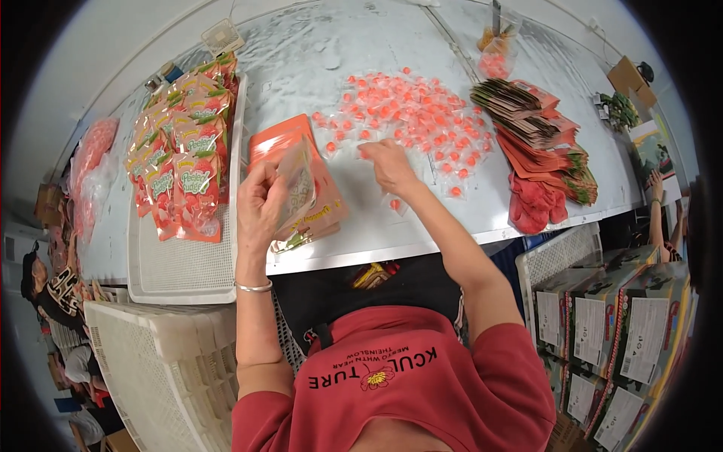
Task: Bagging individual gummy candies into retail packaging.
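My left hand (pixel 260 202) is closed on the edge of a pouch (pixel 301 184), which stands tilted with its pale back side toward the right. Beneath it, more flat orange-red pouches (pixel 325 207) lie stacked at the table's near edge. My right hand (pixel 388 167) hovers at the near left side of a loose pile of red candies in clear wrappers (pixel 410 102). Its thumb and fingers are pinched together; what is between them is too small to make out. One wrapped candy (pixel 395 204) lies just below that hand.
Filled pouches (pixel 197 188) crowd a white plastic tray (pixel 181 290) on the left. To the right, flat pouches (pixel 527 124) are fanned beside a red cloth (pixel 536 202). Stacked crates (pixel 162 354) and printed cartons (pixel 595 324) flank me. Another person's hand (pixel 657 184) is far right.
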`<act>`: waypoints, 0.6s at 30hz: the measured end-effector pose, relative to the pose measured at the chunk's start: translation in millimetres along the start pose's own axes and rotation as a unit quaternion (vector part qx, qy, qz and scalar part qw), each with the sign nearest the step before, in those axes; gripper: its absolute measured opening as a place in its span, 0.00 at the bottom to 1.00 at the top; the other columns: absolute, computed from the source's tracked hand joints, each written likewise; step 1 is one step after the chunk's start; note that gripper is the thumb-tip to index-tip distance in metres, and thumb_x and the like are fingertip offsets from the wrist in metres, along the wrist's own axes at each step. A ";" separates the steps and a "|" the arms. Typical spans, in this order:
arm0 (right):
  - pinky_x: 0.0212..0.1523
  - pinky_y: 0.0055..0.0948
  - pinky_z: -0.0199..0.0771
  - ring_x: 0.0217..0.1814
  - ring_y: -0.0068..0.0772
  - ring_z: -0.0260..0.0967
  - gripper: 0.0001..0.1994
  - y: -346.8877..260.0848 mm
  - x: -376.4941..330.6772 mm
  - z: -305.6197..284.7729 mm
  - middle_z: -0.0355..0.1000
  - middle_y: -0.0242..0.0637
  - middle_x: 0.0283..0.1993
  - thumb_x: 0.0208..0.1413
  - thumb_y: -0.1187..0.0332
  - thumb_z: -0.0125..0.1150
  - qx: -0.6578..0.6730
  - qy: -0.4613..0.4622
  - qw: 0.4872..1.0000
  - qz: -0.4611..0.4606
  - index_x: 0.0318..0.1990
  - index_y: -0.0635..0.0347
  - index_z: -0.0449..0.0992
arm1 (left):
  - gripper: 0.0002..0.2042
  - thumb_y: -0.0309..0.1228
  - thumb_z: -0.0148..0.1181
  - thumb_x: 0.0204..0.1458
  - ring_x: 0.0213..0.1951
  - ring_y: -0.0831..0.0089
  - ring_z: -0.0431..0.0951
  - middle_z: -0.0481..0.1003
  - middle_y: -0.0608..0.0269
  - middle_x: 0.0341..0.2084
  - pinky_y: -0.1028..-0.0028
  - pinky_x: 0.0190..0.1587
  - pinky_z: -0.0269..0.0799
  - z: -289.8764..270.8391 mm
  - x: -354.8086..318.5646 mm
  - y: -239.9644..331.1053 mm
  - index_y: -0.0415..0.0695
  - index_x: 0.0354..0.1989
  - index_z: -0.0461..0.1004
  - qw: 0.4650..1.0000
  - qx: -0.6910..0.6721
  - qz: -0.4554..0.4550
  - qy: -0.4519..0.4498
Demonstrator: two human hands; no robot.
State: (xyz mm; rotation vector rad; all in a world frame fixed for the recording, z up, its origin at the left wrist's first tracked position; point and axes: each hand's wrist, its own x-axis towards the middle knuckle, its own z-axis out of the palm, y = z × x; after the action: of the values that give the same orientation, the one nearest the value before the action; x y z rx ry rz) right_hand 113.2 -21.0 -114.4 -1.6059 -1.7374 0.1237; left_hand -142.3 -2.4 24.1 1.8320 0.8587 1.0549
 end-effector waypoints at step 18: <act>0.43 0.30 0.70 0.42 0.32 0.72 0.15 43.3 32.1 -40.1 0.76 0.39 0.37 0.44 0.82 0.45 0.109 -0.277 0.946 0.125 0.37 0.61 0.77 | 0.14 0.28 0.53 0.55 0.23 0.89 0.53 0.58 0.78 0.17 0.84 0.24 0.50 -2.3 -0.7 3.8 0.44 0.18 0.59 0.987 -0.152 -0.051 0.007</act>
State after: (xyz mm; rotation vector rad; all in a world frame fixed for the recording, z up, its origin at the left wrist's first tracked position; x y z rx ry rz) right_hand 173.8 0.2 -94.7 -1.7185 -1.8255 0.9375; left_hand -144.2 -3.8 27.9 1.5127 0.7460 1.0703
